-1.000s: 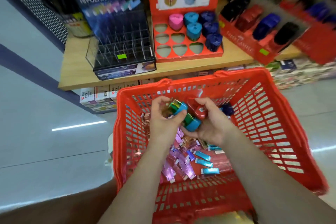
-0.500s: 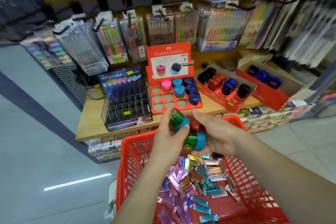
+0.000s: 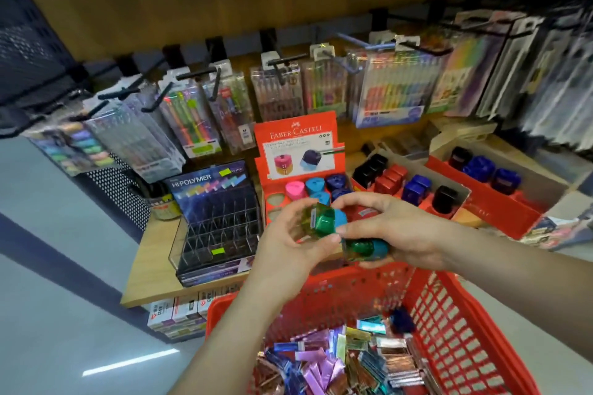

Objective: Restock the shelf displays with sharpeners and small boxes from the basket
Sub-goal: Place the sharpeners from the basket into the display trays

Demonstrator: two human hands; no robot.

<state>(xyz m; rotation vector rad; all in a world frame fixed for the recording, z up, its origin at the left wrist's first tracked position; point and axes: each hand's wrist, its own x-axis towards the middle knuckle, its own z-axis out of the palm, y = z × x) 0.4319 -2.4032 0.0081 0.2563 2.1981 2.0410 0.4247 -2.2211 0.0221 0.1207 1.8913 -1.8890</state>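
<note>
Sharpeners filled both hands: my left hand [image 3: 288, 245] pinched a translucent green-and-blue plastic sharpener [image 3: 324, 221], my right hand [image 3: 398, 231] gripped a second green-and-blue sharpener [image 3: 365, 248] just beneath it, both over the front edge of the wooden shelf [image 3: 150, 266], above the far rim of the red plastic basket [image 3: 449, 330].

The left grip [image 3: 288, 244] and right grip [image 3: 391, 231] cover the front slots of the red display [image 3: 295, 138]. Behind the right fingers a red-and-white thing [image 3: 365, 212] shows too little to name. Left fingers hide the near side of the upper sharpener [image 3: 324, 221]; the lower sharpener [image 3: 365, 248] is half sunk in the right palm. The basket [image 3: 449, 292] runs off the bottom edge. A dark blue thing [image 3: 401, 321] inside it is blurred, as are the hanging packs [image 3: 545, 74] at upper right. The display's small print is unreadable.
</note>
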